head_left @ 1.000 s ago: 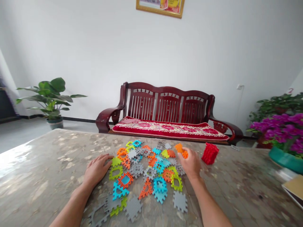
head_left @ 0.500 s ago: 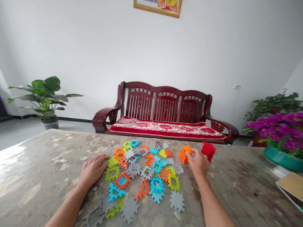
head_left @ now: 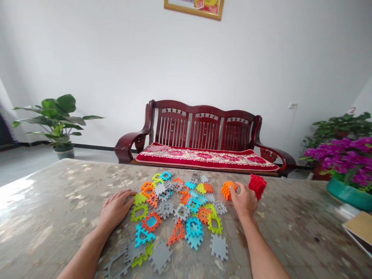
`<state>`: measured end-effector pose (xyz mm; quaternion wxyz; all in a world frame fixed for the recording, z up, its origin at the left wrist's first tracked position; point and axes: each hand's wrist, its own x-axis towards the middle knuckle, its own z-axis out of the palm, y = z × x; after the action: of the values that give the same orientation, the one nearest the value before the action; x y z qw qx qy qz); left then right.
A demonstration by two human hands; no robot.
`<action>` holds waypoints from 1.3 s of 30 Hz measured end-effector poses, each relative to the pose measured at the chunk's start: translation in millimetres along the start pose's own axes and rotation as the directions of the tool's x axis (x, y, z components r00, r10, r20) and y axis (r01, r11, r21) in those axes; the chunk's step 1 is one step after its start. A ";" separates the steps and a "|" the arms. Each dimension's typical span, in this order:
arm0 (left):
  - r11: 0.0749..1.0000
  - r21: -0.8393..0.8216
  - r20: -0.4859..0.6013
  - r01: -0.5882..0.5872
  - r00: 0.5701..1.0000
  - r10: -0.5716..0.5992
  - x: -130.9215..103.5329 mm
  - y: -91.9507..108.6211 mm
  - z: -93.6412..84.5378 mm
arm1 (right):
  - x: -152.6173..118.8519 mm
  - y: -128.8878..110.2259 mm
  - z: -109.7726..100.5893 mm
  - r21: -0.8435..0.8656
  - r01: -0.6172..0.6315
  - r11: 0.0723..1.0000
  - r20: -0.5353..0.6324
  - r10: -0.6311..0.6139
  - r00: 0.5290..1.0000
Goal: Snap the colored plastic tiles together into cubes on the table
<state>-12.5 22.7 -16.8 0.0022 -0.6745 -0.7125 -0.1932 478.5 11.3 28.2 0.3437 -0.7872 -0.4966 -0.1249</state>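
Observation:
My left hand (head_left: 117, 205) lies on the table just left of the spread puzzle pieces, its fingertips beside a lime green piece (head_left: 140, 198). It holds nothing and its fingers are loosely spread. On the right, my right hand (head_left: 244, 199) has its thumb and fingers at an orange stack of pieces (head_left: 229, 190). Right behind that hand stands a red stack (head_left: 257, 186). Orange, blue, green and grey interlocking pieces overlap between my hands, among them a blue one (head_left: 194, 226) and a grey square (head_left: 219, 247).
Beyond the patterned table (head_left: 58, 217) stands a dark wooden bench (head_left: 205, 130) with a red cover. At the right edge are a teal pot of purple flowers (head_left: 348, 195) and a notebook (head_left: 360, 228). A potted plant (head_left: 63, 151) stands at the left.
The orange stack has turned slightly at my right fingertips. The whole view has shifted a little; my left hand stays resting beside the pieces.

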 end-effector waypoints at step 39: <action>0.995 -0.084 0.003 0.045 0.999 -0.044 -8.4 16.5 -14.7 | -34.9 -182.3 30.6 0.054 0.692 0.720 0.612 -0.572 0.547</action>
<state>0.4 10.9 -0.9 -0.0311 -0.6581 -0.7186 -0.2226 299.3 56.7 63.1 0.0248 -0.5805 -0.8130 -0.0378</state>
